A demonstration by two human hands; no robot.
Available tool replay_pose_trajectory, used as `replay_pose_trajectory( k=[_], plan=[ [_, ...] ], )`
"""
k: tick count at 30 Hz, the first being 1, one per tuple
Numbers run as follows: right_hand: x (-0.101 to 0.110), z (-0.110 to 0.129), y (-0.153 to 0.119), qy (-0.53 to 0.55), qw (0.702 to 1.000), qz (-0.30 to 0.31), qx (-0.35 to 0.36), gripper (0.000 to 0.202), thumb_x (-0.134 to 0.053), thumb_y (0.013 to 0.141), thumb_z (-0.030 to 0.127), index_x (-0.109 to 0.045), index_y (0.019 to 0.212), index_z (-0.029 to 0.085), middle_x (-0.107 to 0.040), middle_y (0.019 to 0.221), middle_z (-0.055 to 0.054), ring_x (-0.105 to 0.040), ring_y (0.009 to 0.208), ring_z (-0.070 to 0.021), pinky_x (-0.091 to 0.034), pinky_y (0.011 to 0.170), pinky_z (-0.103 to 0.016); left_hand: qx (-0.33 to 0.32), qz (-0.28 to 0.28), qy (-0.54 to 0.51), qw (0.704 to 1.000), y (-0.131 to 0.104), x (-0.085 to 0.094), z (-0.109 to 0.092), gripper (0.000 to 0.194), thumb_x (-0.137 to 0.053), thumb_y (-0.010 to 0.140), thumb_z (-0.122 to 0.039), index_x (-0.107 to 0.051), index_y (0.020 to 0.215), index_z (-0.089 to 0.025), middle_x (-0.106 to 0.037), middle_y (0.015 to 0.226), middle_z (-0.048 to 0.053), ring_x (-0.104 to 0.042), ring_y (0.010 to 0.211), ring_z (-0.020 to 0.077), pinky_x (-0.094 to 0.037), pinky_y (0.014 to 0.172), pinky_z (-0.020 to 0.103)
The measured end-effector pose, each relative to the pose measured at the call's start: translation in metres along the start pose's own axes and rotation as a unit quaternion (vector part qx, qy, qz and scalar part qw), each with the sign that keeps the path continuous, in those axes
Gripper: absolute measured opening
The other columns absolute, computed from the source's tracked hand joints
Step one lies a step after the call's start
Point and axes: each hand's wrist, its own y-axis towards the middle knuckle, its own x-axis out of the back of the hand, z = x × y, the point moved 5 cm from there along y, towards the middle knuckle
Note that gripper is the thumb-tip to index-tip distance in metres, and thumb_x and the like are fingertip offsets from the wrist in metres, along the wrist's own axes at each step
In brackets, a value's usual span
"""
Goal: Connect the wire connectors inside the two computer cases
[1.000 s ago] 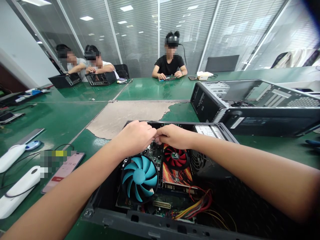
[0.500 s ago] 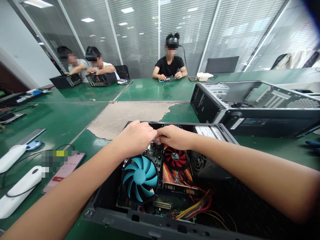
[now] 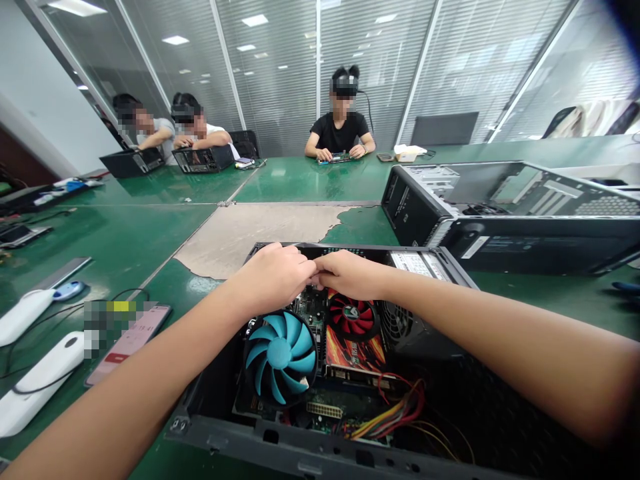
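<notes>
An open black computer case [image 3: 300,460] lies in front of me. Over its far part, my left hand [image 3: 280,273] and my right hand [image 3: 345,272] meet, their fingers curled together at the fingertips. Whatever they pinch is too small or hidden to name. Below my left hand is a cooler with a blue fan [image 3: 280,353]. Under my right hand sits a graphics card with a red fan [image 3: 353,317]. Coloured wires [image 3: 395,417] and a pale socket [image 3: 325,409] show nearer to me.
Another open case [image 3: 540,243] stands at the right. A phone [image 3: 127,350] and a white device [image 3: 43,387] lie left of my case. Across the green table [image 3: 295,180], a person in black [image 3: 340,133] handles a board; two people work at cases at far left.
My left hand has dipped very slightly. Both hands otherwise stay together over the same spot.
</notes>
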Motion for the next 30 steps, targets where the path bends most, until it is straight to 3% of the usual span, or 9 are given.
replay_pose_trajectory(
  k=[8,15,23,30],
  plan=[
    [0.0015,0.0023,-0.001,-0.003,1.0,0.001,0.001,0.015,-0.051,0.086,0.012,-0.065,0.081,0.017,-0.07,0.084,-0.004,-0.061,0.079,-0.0166,-0.043,0.073,-0.029,0.003,0.008,0.003,1.0,0.0008,0.0027,-0.0015,0.022,-0.047,0.093,-0.025,-0.065,0.082,-0.016,-0.068,0.075,0.007,-0.06,0.073,0.0186,-0.035,0.063,0.032],
    [-0.0007,-0.0005,-0.0013,0.031,0.999,0.023,-0.011,0.022,-0.049,0.081,0.003,-0.067,0.081,0.017,-0.073,0.089,-0.004,-0.065,0.084,-0.0163,-0.046,0.08,-0.029,0.003,-0.001,-0.005,1.0,0.0006,0.0033,-0.0013,0.024,-0.047,0.092,-0.026,-0.065,0.079,-0.016,-0.067,0.074,0.006,-0.06,0.072,0.0175,-0.037,0.063,0.031],
    [-0.0025,-0.0023,-0.0004,0.021,1.0,0.021,0.006,0.022,-0.047,0.08,0.004,-0.064,0.077,0.018,-0.071,0.084,-0.003,-0.063,0.08,-0.0156,-0.045,0.077,-0.028,0.011,0.02,-0.031,0.999,0.0013,0.0019,-0.0011,0.022,-0.046,0.09,-0.024,-0.066,0.087,-0.015,-0.068,0.082,0.007,-0.061,0.077,0.0192,-0.04,0.067,0.034],
    [-0.0014,0.0007,-0.0001,0.025,1.0,0.016,0.006,0.022,-0.047,0.079,0.002,-0.063,0.077,0.018,-0.07,0.082,-0.003,-0.062,0.078,-0.0149,-0.045,0.075,-0.028,0.011,0.009,-0.033,0.999,-0.0001,-0.0006,0.0,0.028,-0.041,0.095,-0.025,-0.066,0.086,-0.015,-0.067,0.078,0.007,-0.06,0.074,0.0191,-0.039,0.067,0.034]
  ],
)
